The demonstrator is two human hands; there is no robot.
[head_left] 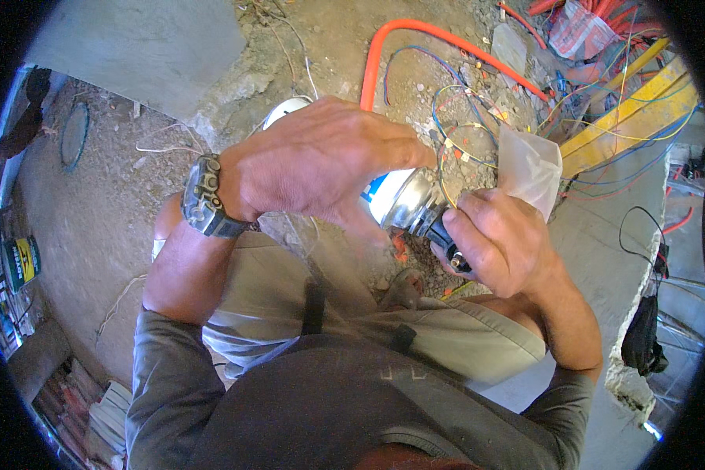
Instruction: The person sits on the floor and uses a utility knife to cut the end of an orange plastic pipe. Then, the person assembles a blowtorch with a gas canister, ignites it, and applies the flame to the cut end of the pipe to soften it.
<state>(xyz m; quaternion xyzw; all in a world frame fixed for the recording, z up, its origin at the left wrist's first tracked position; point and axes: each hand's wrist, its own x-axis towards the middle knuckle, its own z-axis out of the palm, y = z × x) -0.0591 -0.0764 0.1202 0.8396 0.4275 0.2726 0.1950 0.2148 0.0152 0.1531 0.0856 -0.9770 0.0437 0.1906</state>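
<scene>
A gas canister [400, 197] with a shiny metal shoulder and a white and blue body lies tilted in front of me. My left hand [321, 160], with a watch on its wrist, is wrapped over the body and hides most of it. A black torch head [431, 223] sits at the canister's metal end. Closed around that black part is my right hand [497, 239], and a small brass-coloured fitting shows under its fingers. Beside the right hand's knuckles is a translucent plastic bag [529, 168]; whether the fingers touch it I cannot tell.
An orange conduit [415, 25] bends across the rubble-strewn ground ahead. Loose coloured wires [462, 98] lie right of it, near a yellow metal beam [627, 117]. A concrete slab edge [638, 337] runs along the right. A green and yellow container [23, 262] stands far left.
</scene>
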